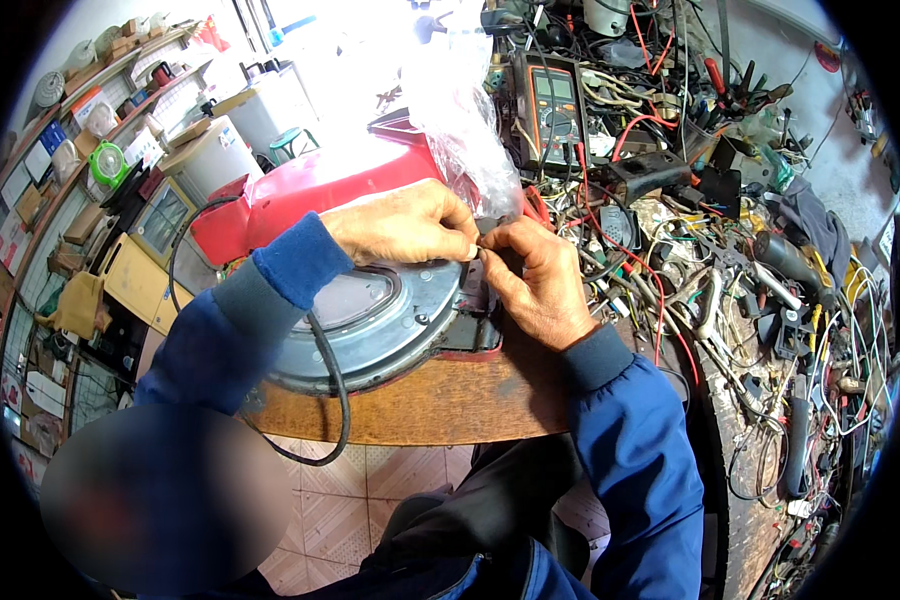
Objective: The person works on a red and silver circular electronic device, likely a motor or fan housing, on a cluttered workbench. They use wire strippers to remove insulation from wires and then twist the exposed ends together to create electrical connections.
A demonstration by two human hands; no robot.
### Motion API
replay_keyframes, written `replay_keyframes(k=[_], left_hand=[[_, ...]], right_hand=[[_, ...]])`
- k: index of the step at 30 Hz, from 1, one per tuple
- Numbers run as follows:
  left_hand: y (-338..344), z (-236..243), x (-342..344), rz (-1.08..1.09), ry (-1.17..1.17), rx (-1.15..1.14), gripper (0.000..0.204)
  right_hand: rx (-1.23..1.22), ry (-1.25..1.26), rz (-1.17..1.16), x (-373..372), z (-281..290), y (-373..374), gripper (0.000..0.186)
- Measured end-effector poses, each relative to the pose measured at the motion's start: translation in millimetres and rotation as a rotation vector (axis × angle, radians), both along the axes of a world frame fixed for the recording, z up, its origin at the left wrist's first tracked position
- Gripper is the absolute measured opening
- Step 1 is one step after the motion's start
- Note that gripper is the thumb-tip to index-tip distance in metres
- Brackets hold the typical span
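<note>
My left hand reaches over a red-cased appliance with its thumb and forefinger pinched together. Just to its right, my right hand is closed in a pinch too, and the fingertips of both nearly meet. A tiny pale bit shows between them, too small to name. Below the hands lies the appliance's round grey plate, with an oval raised ring on it. Beside it, a dark opened section edged in red sits under my right hand. A black cord loops off the table's front edge.
The wooden table has a curved front edge. A multimeter stands at the back right, its red leads trailing over heaped wires and tools. Clear plastic bags hang behind my hands. Crowded shelves line the left wall.
</note>
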State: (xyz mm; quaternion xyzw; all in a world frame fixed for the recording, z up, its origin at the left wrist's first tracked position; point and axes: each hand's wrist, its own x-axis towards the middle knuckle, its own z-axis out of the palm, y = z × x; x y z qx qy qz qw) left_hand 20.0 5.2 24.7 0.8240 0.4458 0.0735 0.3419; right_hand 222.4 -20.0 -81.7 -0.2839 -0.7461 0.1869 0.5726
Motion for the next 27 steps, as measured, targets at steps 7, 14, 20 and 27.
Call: replay_keyframes(k=[7,14,20,27], left_hand=[[-0.1,-17.6,-5.2,0.082,-0.260,0.008,0.014],[-21.5,-26.0,4.6,-0.436,0.110,1.472,0.018],[-1.7,-6.7,-1.6,-0.154,-0.038,0.520,0.021],[1.8,1.5,1.4,-0.068,-0.010,0.097,0.019]], right_hand=[[0.007,-0.015,-0.016,-1.0,1.5,-0.1,0.007],[-0.385,0.172,0.235,2.1,-4.1,6.8,0.009],[-0.160,0.074,0.087,-2.9,-7.4,6.4,0.009],[-0.114,0.017,0.038,1.4,0.3,1.2,0.010]])
